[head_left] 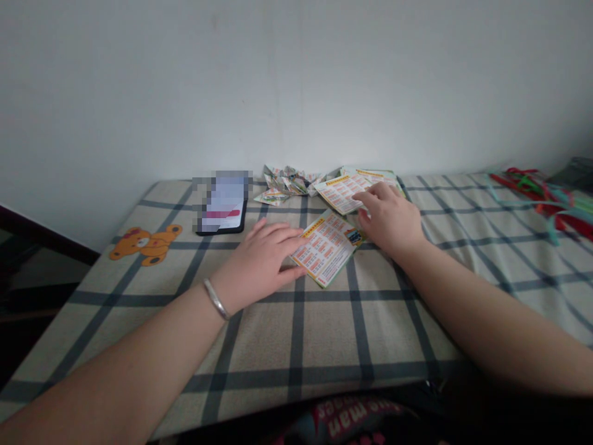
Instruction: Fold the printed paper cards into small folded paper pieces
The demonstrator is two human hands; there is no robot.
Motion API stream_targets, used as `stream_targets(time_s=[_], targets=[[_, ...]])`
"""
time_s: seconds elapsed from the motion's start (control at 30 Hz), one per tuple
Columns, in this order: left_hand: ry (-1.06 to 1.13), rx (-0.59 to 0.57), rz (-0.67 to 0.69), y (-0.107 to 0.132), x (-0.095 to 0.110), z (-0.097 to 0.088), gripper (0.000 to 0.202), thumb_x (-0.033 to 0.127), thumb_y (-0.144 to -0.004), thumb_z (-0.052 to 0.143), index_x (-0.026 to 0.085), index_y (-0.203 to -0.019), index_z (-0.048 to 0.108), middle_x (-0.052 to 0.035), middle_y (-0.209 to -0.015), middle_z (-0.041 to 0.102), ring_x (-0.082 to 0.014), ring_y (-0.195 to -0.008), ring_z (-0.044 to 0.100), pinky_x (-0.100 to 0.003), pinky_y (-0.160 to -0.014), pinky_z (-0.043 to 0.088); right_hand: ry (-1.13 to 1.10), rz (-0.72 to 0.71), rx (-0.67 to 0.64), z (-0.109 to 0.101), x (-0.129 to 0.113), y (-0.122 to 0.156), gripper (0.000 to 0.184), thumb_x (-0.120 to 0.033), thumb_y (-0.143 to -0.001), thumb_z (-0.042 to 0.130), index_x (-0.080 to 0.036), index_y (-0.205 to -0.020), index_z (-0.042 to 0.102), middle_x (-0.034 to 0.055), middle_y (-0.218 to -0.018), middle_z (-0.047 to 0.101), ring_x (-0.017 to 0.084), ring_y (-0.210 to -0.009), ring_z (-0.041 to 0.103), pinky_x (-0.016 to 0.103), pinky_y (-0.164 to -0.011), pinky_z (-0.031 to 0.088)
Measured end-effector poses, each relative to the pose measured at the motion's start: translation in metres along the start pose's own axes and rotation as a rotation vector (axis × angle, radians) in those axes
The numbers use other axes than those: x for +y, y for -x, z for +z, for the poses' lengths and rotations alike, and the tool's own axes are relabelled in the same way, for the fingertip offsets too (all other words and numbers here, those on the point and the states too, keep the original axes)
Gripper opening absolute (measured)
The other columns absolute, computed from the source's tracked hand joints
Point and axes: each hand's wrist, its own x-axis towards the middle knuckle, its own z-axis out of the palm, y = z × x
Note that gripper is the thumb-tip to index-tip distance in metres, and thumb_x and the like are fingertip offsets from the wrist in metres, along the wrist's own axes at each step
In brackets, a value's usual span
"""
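Observation:
My left hand (273, 252) lies flat with its fingers apart, and the fingertips touch the left edge of a printed paper leaflet (324, 247). That leaflet is flat and turned at a slant, with rows of red and black print and a small picture at its right corner. My right hand (391, 216) rests over a second printed leaflet (343, 190) farther back, index finger stretched out and thumb apart below it. More leaflets lie under that one, partly hidden by the hand. Folded paper pieces (294, 181) made of similar print sit to their left, by the wall.
A phone (222, 213) with a lit screen is at the back left. Near the left edge lies a flat orange bear cutout (146, 244). Red, green and teal ribbons (546, 198) are heaped at the right. A checked cloth (259, 346) covers the table, which meets a wall (296, 80) behind.

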Motion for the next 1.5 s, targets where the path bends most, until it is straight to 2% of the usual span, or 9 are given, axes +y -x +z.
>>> stream_targets(time_s=[0.1, 0.23, 0.37, 0.53, 0.77, 0.97, 1.1, 1.3, 1.5], targets=[[-0.101, -0.023, 0.037, -0.001, 0.003, -0.007, 0.042, 0.041, -0.086, 0.066, 0.024, -0.124, 0.059, -0.0050, -0.129, 0.063, -0.0272, -0.120, 0.055, -0.052, -0.109, 0.033, -0.184, -0.035, -0.026, -0.003, -0.003, 0.001, 0.022, -0.022, -0.085, 0.057, -0.020, -0.102, 0.070, 0.0110, -0.100, 0.063, 0.026, -0.095, 0.059, 0.035, -0.070, 0.049], [-0.225, -0.049, 0.122, -0.001, 0.004, -0.014, 0.030, 0.029, -0.089, 0.062, 0.021, -0.118, 0.062, -0.0049, -0.120, 0.067, -0.0263, -0.108, 0.060, -0.047, -0.099, 0.044, -0.484, -0.275, -0.173, -0.005, -0.006, 0.004, 0.021, -0.026, -0.084, 0.062, -0.019, -0.102, 0.071, 0.0094, -0.105, 0.062, 0.021, -0.093, 0.060, 0.035, -0.083, 0.051], [-0.262, -0.022, 0.152, -0.002, 0.007, -0.015, 0.022, 0.026, -0.092, 0.057, 0.020, -0.112, 0.065, -0.0061, -0.115, 0.068, -0.0251, -0.104, 0.062, -0.042, -0.090, 0.049, -0.590, -0.497, -0.296, -0.012, -0.015, 0.007, 0.022, -0.029, -0.084, 0.063, -0.020, -0.103, 0.071, 0.0088, -0.117, 0.062, 0.020, -0.100, 0.060, 0.035, -0.089, 0.049], [-0.280, -0.040, 0.117, -0.002, 0.011, -0.016, 0.022, 0.019, -0.089, 0.055, 0.019, -0.109, 0.065, -0.0080, -0.114, 0.068, -0.0255, -0.103, 0.062, -0.042, -0.088, 0.049, -0.608, -0.601, -0.377, -0.019, -0.023, 0.009, 0.029, -0.032, -0.080, 0.068, -0.021, -0.107, 0.069, 0.0074, -0.115, 0.065, 0.022, -0.105, 0.058, 0.039, -0.095, 0.046], [-0.201, -0.049, 0.137, 0.002, 0.001, -0.014, 0.026, 0.019, -0.092, 0.051, 0.019, -0.115, 0.063, -0.0075, -0.122, 0.066, -0.0253, -0.109, 0.061, -0.042, -0.091, 0.050, -0.612, -0.666, -0.405, -0.022, -0.019, 0.007, 0.038, -0.030, -0.076, 0.070, -0.023, -0.114, 0.067, 0.0045, -0.118, 0.066, 0.021, -0.107, 0.058, 0.037, -0.097, 0.043], [-0.149, -0.038, 0.130, 0.002, 0.000, -0.011, 0.027, 0.021, -0.092, 0.052, 0.018, -0.117, 0.063, -0.0083, -0.122, 0.065, -0.0250, -0.111, 0.059, -0.043, -0.095, 0.049, -0.556, -0.734, -0.385, -0.019, -0.020, 0.009, 0.028, -0.029, -0.084, 0.061, -0.023, -0.111, 0.068, 0.0039, -0.112, 0.069, 0.021, -0.104, 0.059, 0.036, -0.092, 0.046], [-0.155, -0.082, 0.097, 0.001, 0.003, -0.015, 0.026, 0.027, -0.092, 0.053, 0.018, -0.115, 0.063, -0.0078, -0.121, 0.064, -0.0249, -0.110, 0.058, -0.042, -0.096, 0.049, -0.516, -0.764, -0.370, -0.019, -0.024, 0.011, 0.021, -0.026, -0.092, 0.051, -0.021, -0.104, 0.068, 0.0041, -0.104, 0.071, 0.020, -0.098, 0.062, 0.035, -0.087, 0.046], [-0.182, -0.120, 0.063, 0.002, 0.007, -0.021, 0.026, 0.032, -0.092, 0.055, 0.019, -0.113, 0.063, -0.0061, -0.116, 0.065, -0.0246, -0.108, 0.059, -0.042, -0.093, 0.049, -0.628, -0.664, -0.340, -0.017, -0.027, 0.011, 0.016, -0.022, -0.093, 0.053, -0.020, -0.098, 0.068, 0.0039, -0.100, 0.071, 0.017, -0.092, 0.064, 0.030, -0.082, 0.047], [-0.200, -0.123, 0.061, 0.003, 0.008, -0.025, 0.021, 0.034, -0.089, 0.061, 0.022, -0.105, 0.065, -0.0037, -0.109, 0.067, -0.0236, -0.100, 0.061, -0.039, -0.085, 0.048, -0.768, -0.580, -0.382, -0.013, -0.025, 0.011, 0.012, -0.024, -0.092, 0.058, -0.019, -0.093, 0.068, 0.0041, -0.095, 0.070, 0.016, -0.088, 0.064, 0.028, -0.079, 0.047]])
